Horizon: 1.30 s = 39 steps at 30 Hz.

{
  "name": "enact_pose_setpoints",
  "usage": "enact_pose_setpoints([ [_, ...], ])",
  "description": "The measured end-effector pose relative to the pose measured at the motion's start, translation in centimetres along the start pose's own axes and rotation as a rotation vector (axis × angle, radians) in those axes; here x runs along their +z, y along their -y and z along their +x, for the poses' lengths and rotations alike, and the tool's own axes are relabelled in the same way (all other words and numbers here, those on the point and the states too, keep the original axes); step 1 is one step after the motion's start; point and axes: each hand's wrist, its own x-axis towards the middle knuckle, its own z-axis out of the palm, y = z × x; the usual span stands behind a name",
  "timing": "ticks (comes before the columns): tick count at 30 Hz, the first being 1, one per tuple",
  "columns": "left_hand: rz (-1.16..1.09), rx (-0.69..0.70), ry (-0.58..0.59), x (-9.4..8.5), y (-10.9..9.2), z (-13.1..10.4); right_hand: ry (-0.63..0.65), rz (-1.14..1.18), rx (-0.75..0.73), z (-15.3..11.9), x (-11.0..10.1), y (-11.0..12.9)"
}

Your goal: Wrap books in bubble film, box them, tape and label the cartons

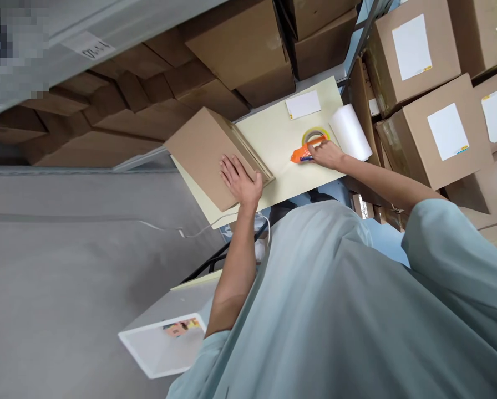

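Observation:
My left hand (242,183) lies flat on the brown cardboard box (213,152), its fingers spread. The box rests at the left part of a pale yellow tabletop (269,141). Over to the right, my right hand (325,154) has its fingers closed round an orange tape dispenser (302,152) at the table surface. A roll of tape (314,134) with a yellowish edge shows just behind the dispenser. Something thin and blue shows by the fingertips, too small to name. Close to my right wrist is a white roll (350,132), and a white label sheet (303,105) lies farther back.
Cardboard boxes (240,44) fill the shelf behind the table. Labelled boxes (435,133) are stacked at the right. A white open bin (165,338) stands at the lower left, and a white cable (198,231) runs across the grey floor (65,288) to the table.

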Motion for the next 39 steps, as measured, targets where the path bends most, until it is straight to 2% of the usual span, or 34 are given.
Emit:
enact_pose_setpoints([
  [4, 0.029, 0.073, 0.084, -1.6, 2.5, -1.8, -0.028, -0.094, -0.09, 3.6, -1.2, 1.9],
  [9, 0.072, 0.144, 0.26, -5.4, 5.8, -5.1, -0.01, -0.113, -0.296, 4.7, -0.4, 5.7],
  [12, 0.054, 0.077, 0.319, -7.4, 7.8, -7.5, -0.012, -0.093, -0.408, 4.3, 0.8, 9.1],
  [15, 0.015, -0.076, 0.247, -8.3, 8.4, -8.2, -0.04, -0.084, -0.455, 3.6, 1.9, 12.2],
  [17, -0.008, -0.168, 0.1, -7.9, 7.5, -6.8, -0.064, -0.071, -0.455, 3.3, 2.4, 13.5],
  [20, -0.05, -0.2, -0.156, -6.1, 4.6, -1.5, -0.094, -0.043, -0.429, 3.1, 3.0, 14.0],
  [22, -0.099, -0.153, -0.21, -4.3, 2.3, 3.3, -0.104, -0.034, -0.414, 3.1, 3.2, 13.9],
  [24, -0.147, -0.174, -0.228, -2.3, 0.3, 7.4, -0.107, -0.035, -0.406, 3.0, 3.3, 13.7],
  [26, -0.175, -0.249, -0.244, -0.6, -1.2, 10.0, -0.109, -0.049, -0.404, 2.8, 3.3, 13.7],
  [28, -0.159, -0.273, -0.25, 0.5, -2.1, 10.5, -0.115, -0.07, -0.396, 2.6, 3.2, 13.8],
  [32, -0.107, -0.175, -0.224, 0.8, -2.5, 8.1, -0.118, -0.06, -0.401, 2.7, 2.8, 14.5],
  [36, -0.064, -0.082, -0.167, 0.5, -2.1, 5.6, -0.022, 0.022, -0.461, 3.0, 2.4, 15.1],
  [39, -0.103, -0.063, -0.103, 0.8, -1.6, 4.2, 0.087, 0.14, -0.484, 2.2, 2.4, 13.3],
])
